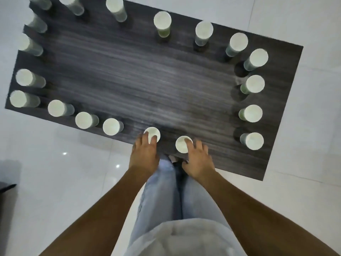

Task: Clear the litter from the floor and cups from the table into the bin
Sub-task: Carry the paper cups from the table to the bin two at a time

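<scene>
A person is standing at the near long edge of a dark wood-grain table (147,71), looking straight down over it. Both bare forearms are reaching forward over pale jeans (158,196).

The left hand (145,152) is lying palm down on cup A (152,134), its fingertips resting across the near part of the cup's white top. The fingers are lying fairly straight and close together; whether any are curling round the cup's wall cannot be told from this angle.

The right hand (198,159) is lying palm down at cup B (183,144), with 1 or 2 fingertips touching the right side of its top. Its fingers are spreading moderately wide and are only slightly bent. No grip on the cup is visible.

Cups A and B are standing upright, near each other but apart, just inside the table's near edge.

The other cups (162,21) are standing upright in a ring along the table's border: several along the far edge, 5 down the right end, several down the left end, and 3 more on the near edge to the left of cup A. All are showing white round tops; their walls are looking greenish or grey. The middle of the table is showing bare wood grain.

The table is sitting on a glossy white tiled floor (55,172). A dark object (7,187) is showing at the left frame edge; what it is cannot be told.
</scene>
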The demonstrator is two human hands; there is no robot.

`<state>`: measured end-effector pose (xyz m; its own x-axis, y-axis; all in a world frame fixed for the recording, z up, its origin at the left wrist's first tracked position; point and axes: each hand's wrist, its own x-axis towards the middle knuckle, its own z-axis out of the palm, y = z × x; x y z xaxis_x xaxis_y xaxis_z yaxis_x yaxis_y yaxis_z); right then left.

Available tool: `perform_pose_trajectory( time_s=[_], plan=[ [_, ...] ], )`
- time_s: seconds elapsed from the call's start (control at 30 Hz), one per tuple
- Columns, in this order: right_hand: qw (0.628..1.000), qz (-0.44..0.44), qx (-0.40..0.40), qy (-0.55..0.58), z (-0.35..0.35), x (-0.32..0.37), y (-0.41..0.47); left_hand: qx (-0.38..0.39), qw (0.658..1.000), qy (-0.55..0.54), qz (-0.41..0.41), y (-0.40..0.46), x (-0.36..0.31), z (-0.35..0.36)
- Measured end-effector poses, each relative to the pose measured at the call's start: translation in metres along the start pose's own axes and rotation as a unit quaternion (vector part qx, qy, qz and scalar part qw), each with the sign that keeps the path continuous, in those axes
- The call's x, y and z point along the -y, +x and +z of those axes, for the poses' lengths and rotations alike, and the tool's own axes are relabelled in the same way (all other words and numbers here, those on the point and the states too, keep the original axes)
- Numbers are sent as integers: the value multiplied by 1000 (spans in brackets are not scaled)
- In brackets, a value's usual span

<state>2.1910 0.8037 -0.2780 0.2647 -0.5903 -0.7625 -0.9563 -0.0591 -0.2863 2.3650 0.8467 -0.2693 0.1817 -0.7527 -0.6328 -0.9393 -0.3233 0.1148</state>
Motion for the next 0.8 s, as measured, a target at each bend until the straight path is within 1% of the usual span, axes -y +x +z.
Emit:
perform_pose_trajectory(
  time_s=[0.13, 0.27, 0.37, 0.47, 0.57, 0.67, 0.8],
  plan=[
    [1000, -1, 3, -9, 31, 0, 49, 15, 999, 43, 18, 53, 11, 27],
    [998, -15, -20, -53, 53, 3, 84, 45, 998, 12, 34, 88, 18, 52],
    [997, -24, -43, -59, 62, 3, 92, 37, 997, -7, 62, 95, 23, 65],
    [998, -2, -59, -28, 62, 4, 85, 36, 995, -12, 90, 92, 28, 65],
    [998, 31, -62, 12, 57, 8, 66, 42, 992, 19, 120, 82, 30, 51],
    [995, 59, -64, 57, 44, 18, 43, 50, 985, 62, 151, 67, 27, 27],
    [984, 84, -98, 126, 21, 26, -1, 84, 973, 109, 188, 45, 4, -14]
  ],
)
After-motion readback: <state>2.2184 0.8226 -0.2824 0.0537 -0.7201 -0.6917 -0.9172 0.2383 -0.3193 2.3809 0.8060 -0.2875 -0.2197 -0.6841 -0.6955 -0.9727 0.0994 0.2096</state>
